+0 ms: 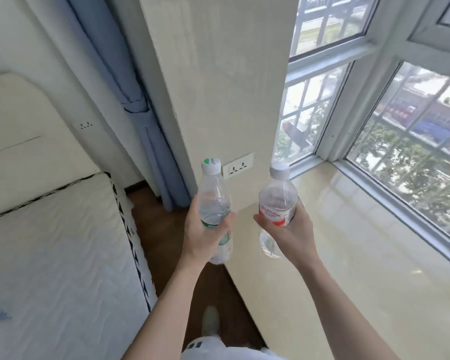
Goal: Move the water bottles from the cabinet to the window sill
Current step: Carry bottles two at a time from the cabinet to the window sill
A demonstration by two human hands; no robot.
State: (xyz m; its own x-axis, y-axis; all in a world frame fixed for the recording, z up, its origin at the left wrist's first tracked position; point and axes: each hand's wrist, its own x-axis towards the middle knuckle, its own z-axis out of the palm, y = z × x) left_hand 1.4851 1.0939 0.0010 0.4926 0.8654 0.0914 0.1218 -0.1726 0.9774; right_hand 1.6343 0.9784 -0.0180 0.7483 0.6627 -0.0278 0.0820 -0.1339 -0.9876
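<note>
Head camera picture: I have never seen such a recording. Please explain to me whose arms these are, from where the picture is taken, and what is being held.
There is no machine here. A person wears one wide-angle camera on the head, so you look forward and down along that person's own arms. The left hand grips a clear bottle with a green label. The right hand grips a clear bottle with a red label. Both bottles are capped and held in the air, not yet set down. On the right is the pale window sill below the window. On the left lies a white mattress.
</note>
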